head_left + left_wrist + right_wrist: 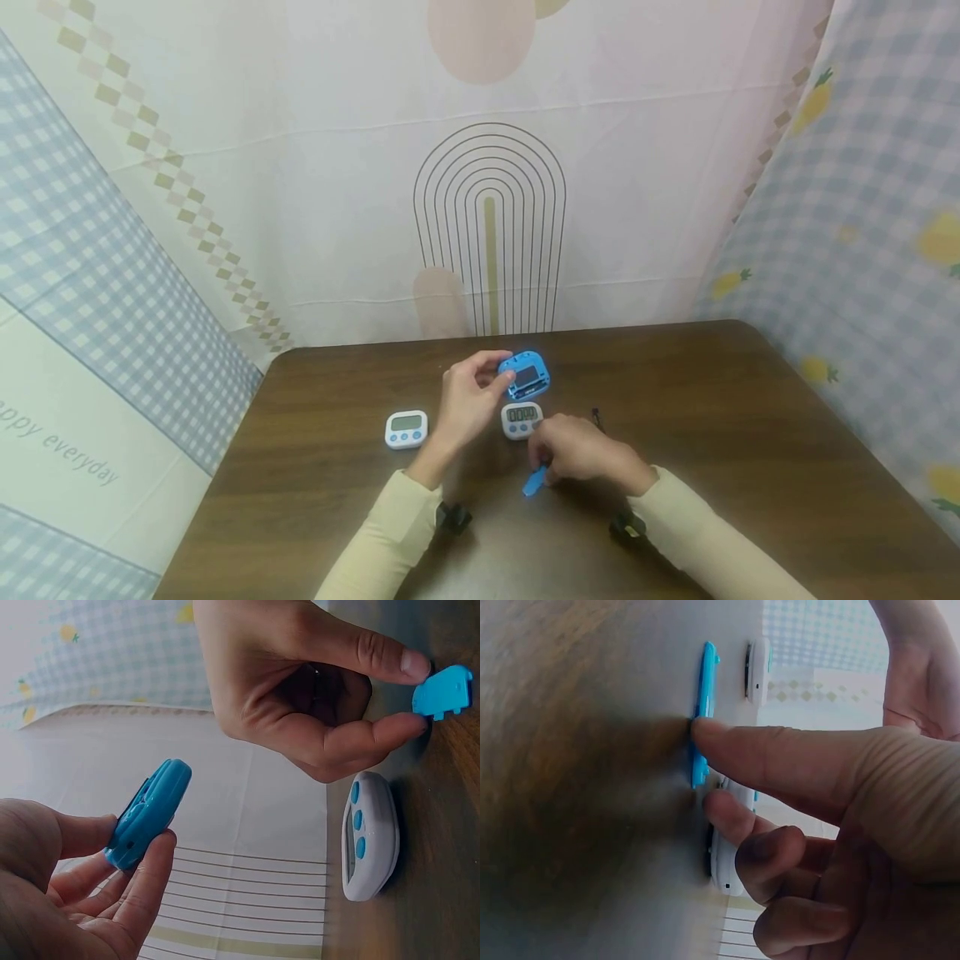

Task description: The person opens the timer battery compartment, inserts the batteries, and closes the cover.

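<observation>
My left hand (468, 404) holds a blue digital timer (542, 367) up above the table, pinched between thumb and fingers. Its back faces the head camera, and the battery compartment lies uncovered. Lower and to the right, my right hand (577, 446) pinches a small blue battery cover (444, 691) by its end, just above the tabletop. Small tabs show along the cover's edge in the left wrist view. A white timer (512, 429) with blue buttons and digits on its screen lies between the hands, partly hidden by the right one.
Another white timer (406, 428) with a blank-looking screen lies left of my left hand. A small dark object (597, 418), too small to tell, lies behind my right hand on the brown wooden table (712, 400). Patterned cloth (345, 208) hangs behind and at both sides.
</observation>
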Action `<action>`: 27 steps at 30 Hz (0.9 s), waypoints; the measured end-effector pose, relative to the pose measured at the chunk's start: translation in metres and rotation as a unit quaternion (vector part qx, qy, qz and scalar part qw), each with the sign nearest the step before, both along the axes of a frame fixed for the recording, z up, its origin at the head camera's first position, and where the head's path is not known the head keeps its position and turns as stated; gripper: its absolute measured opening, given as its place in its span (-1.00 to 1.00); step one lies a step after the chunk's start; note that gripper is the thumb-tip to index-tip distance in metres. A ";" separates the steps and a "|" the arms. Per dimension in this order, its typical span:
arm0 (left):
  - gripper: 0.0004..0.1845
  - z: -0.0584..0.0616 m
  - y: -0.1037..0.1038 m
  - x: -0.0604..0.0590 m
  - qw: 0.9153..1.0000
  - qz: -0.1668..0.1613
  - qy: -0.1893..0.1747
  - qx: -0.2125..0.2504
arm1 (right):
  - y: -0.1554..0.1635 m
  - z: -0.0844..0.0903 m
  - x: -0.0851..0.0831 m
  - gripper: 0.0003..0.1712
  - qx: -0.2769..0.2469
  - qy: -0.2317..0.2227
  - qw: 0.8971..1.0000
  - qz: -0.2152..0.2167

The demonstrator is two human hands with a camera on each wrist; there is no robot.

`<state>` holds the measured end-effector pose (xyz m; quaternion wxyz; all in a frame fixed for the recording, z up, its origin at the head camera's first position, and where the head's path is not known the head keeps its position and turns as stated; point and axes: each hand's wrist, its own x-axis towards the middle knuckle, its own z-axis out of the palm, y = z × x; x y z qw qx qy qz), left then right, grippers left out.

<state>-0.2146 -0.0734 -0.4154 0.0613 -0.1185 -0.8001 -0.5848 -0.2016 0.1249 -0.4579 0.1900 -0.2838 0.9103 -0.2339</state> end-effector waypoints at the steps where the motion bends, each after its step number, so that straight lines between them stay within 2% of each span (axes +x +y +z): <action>1: -0.70 0.000 0.000 0.000 1.000 -0.001 -0.001 0.001 | 0.000 0.000 0.000 -0.80 0.001 0.000 1.000 -0.002; 21: -0.69 -0.002 0.000 0.000 1.000 0.000 -0.004 -0.005 | -0.001 0.001 0.004 -0.70 0.011 -0.015 1.000 -0.015; 27: -0.69 -0.002 0.000 0.000 1.000 0.001 -0.001 -0.010 | -0.002 0.000 0.004 -0.72 0.022 -0.015 1.000 -0.005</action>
